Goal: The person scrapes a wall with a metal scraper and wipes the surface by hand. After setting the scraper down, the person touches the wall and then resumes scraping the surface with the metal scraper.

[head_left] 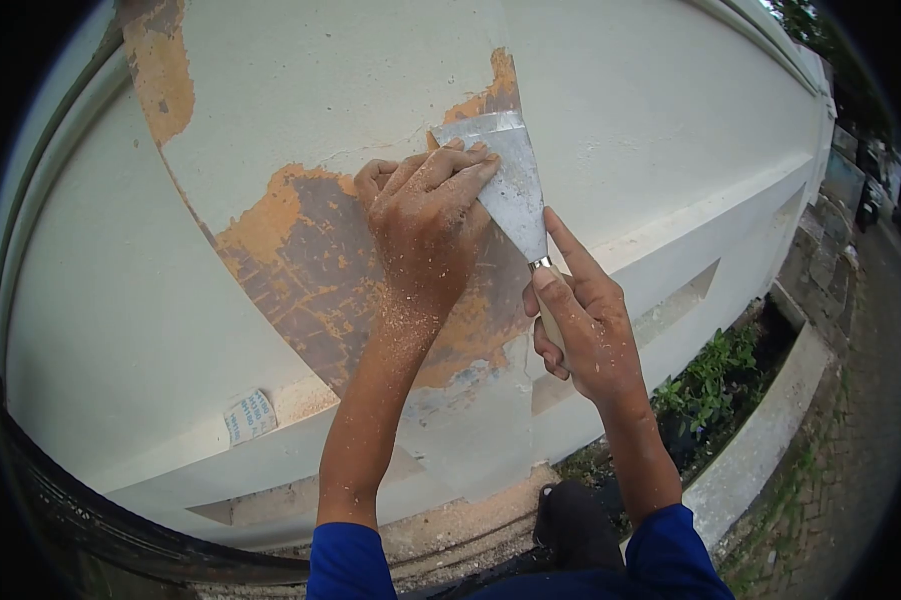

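A paint scraper [514, 188] with a broad metal blade and a pale handle is against the wall [660, 110]. My right hand [592, 325] is closed around its handle, index finger stretched along the neck. My left hand [422, 225] has bent fingers pressed together on the blade's left side; its thumb is hidden. The blade's edge lies at the border of white paint and a bared patch [310, 235] of orange and grey-brown. Pale flakes and dust cling to my left hand and forearm.
A ledge [300, 402] runs along the wall, with a printed paper scrap [250, 417] on its left. Green plants [710, 375] grow in a trough below right, beside a concrete curb [760, 440] and paved path [860, 400]. A dark curved band [100, 520] crosses the lower left.
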The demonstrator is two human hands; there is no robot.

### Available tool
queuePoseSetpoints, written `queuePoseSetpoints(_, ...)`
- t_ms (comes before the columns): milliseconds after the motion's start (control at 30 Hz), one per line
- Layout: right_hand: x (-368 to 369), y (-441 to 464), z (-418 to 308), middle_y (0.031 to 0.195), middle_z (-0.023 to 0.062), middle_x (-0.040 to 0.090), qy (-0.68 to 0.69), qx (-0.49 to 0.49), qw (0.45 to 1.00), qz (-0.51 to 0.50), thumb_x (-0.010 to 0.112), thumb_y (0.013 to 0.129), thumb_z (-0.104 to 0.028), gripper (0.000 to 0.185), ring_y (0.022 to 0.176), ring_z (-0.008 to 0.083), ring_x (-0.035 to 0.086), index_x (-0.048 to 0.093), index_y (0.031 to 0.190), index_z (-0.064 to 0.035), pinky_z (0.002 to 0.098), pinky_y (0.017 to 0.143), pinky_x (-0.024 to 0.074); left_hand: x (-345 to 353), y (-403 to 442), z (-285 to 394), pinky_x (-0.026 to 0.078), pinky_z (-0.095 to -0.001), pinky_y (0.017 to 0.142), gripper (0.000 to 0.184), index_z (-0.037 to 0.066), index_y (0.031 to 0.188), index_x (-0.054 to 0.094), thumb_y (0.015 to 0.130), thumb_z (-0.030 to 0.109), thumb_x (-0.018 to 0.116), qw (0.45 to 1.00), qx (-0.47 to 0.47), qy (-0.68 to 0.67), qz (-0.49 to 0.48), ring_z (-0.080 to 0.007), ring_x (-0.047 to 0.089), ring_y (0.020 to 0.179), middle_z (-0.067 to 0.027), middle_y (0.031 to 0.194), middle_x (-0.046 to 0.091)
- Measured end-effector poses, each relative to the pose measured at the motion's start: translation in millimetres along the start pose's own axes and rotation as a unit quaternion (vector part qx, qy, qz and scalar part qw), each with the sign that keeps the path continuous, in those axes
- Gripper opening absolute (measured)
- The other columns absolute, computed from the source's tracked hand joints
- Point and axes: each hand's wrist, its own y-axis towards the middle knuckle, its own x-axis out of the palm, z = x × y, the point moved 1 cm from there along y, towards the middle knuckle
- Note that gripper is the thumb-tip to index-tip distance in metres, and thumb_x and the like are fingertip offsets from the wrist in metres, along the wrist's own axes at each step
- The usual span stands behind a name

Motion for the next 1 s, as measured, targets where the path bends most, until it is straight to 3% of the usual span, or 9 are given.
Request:
queuePoseSetpoints(200,2,-4,7,0.071,0.0019,0.054,0.010,-0.011,1.000,-0.001,0.047,0.101,-0.020,0.053,0.042,0.0029,0.044,0.029,0.149,-0.0052,0.0188,0.032,0.0337,-1,-12,1,0.034,-0.0363,0.087,0.025,0.015,0.095,0.075,0.073,0.004,0.069,1.000,-0.008,0.008,-0.012,-0.0109,0.065,0.098,0.0046,0.096,0.073)
queuePoseSetpoints(300,-1,1,0,0.071,0.0026,0.055,0.017,0.002,1.000,-0.008,0.047,0.100,-0.017,0.054,0.044,0.0030,0.046,0.028,0.148,-0.0015,0.0194,0.034,0.0359,-5,4,3,0.036,-0.0310,0.081,0.026,0.016,0.089,0.076,0.071,-0.001,0.067,1.000,0.004,0.029,0.010,-0.0117,0.067,0.091,0.0034,0.092,0.074)
queuePoseSetpoints(400,0,-6,3,0.071,0.0030,0.055,0.006,-0.007,1.000,-0.013,0.047,0.099,-0.016,0.055,0.045,0.0030,0.047,0.027,0.148,0.0001,0.0198,0.034,0.0371,-3,-9,3,0.034,-0.0360,0.088,0.025,0.015,0.095,0.075,0.074,0.004,0.068,1.000,-0.007,0.029,-0.009,-0.0111,0.064,0.098,0.0030,0.096,0.073)
queuePoseSetpoints(633,-1,2,1,0.071,0.0025,0.055,0.013,-0.004,1.000,-0.013,0.047,0.100,-0.021,0.056,0.042,0.0032,0.044,0.027,0.149,-0.0028,0.0195,0.033,0.0338,-2,0,-1,0.035,-0.0356,0.087,0.024,0.014,0.095,0.074,0.074,0.004,0.068,1.000,0.009,0.024,0.002,-0.0116,0.064,0.097,0.0030,0.096,0.073)
queuePoseSetpoints(833,2,2,6,0.072,0.0026,0.055,0.019,-0.010,1.000,-0.002,0.048,0.100,-0.020,0.056,0.042,0.0033,0.044,0.027,0.149,-0.0029,0.0193,0.032,0.0330,-2,-5,1,0.035,-0.0355,0.087,0.023,0.014,0.094,0.075,0.074,0.005,0.067,1.000,0.000,0.011,-0.003,-0.0119,0.065,0.097,0.0033,0.096,0.073)
queuePoseSetpoints(933,-4,4,1,0.073,0.0026,0.054,0.019,0.007,1.000,-0.019,0.048,0.099,-0.016,0.057,0.045,0.0029,0.046,0.025,0.149,-0.0011,0.0192,0.034,0.0374,0,0,-2,0.035,-0.0357,0.087,0.023,0.014,0.094,0.074,0.073,0.004,0.068,1.000,0.010,0.017,0.010,-0.0122,0.065,0.096,0.0036,0.096,0.073)
queuePoseSetpoints(1000,-3,-5,9,0.072,0.0024,0.055,0.022,-0.008,1.000,-0.015,0.048,0.100,-0.018,0.056,0.043,0.0031,0.045,0.026,0.149,-0.0023,0.0195,0.032,0.0345,1,-9,1,0.035,-0.0360,0.087,0.024,0.014,0.094,0.074,0.073,0.004,0.068,1.000,0.005,0.016,0.010,-0.0127,0.065,0.096,0.0032,0.097,0.073)
